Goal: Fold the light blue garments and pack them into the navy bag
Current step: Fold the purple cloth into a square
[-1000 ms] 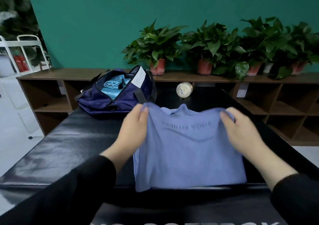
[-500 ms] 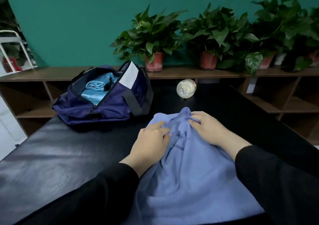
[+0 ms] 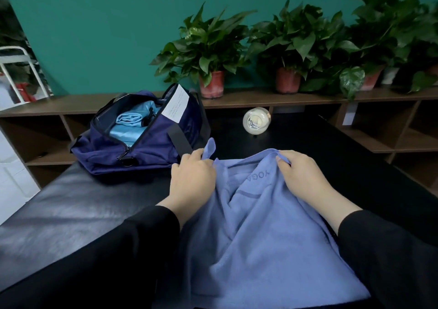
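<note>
1. The left hand [image 3: 192, 178] grips a bunched corner of the blue garment [image 3: 256, 237]; its fingers curl under the cloth, so their tips are hidden, and a flap sticks up just beyond them.
2. The right hand [image 3: 301, 176] pinches the far hem between thumb and fingers.
3. The garment sags between both hands onto the black surface [image 3: 59, 218]; its near edge is cut off by the frame and the dark sleeves [image 3: 391, 256]. Only the letters "YOGA", reversed, can be read.
4. The navy bag [image 3: 132, 143] lies unzipped beyond the left fingers, with light blue folded cloth [image 3: 129, 124] inside, partly hidden.
5. A round glass object [image 3: 256, 121], hard to identify, lies beyond both hands.
</note>
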